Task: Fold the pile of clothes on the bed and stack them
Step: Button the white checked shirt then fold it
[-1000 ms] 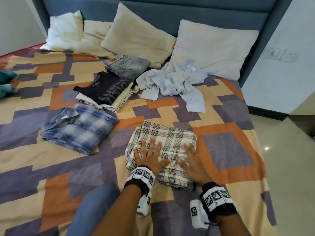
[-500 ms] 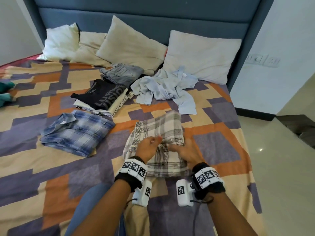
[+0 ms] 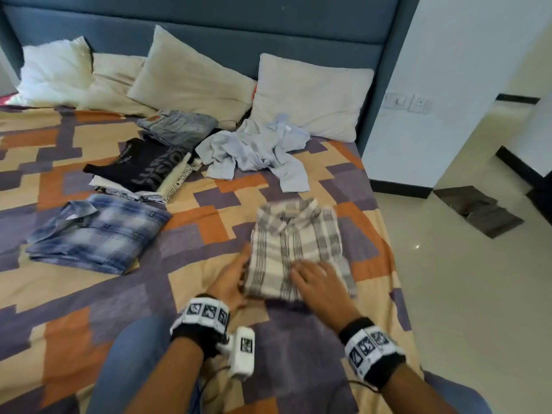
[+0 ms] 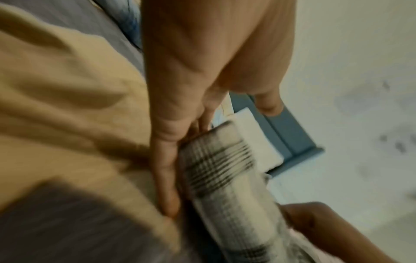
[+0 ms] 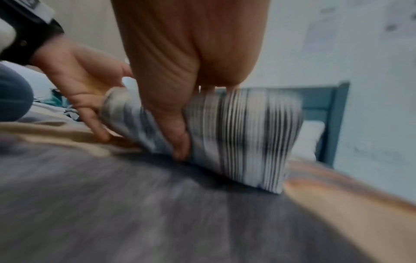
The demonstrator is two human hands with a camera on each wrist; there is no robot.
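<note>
A beige-and-grey plaid shirt (image 3: 298, 243) lies folded, collar up, on the patterned bedspread (image 3: 89, 294) near the bed's right side. My left hand (image 3: 233, 279) is at its left edge, with straight fingers (image 4: 166, 160) along and under the fold and the thumb free. My right hand (image 3: 319, 282) rests flat on the shirt's near part, and its thumb (image 5: 175, 124) lies against the near edge. The wrist views are blurred; both show the plaid shirt (image 5: 247, 133) between my hands. A crumpled light-blue shirt (image 3: 257, 150) lies unfolded further back.
A folded blue plaid shirt (image 3: 98, 234) lies to the left. Behind it are a stack topped by a black T-shirt (image 3: 143, 168) and folded grey jeans (image 3: 179, 127). Pillows (image 3: 307, 94) lean on the headboard. The bed's right edge (image 3: 385, 234) drops to a tiled floor.
The plaid shirt was lifted and turned over, so the collar side now faces up. It lies further right, with my left hand at its edge and my right hand on top.
</note>
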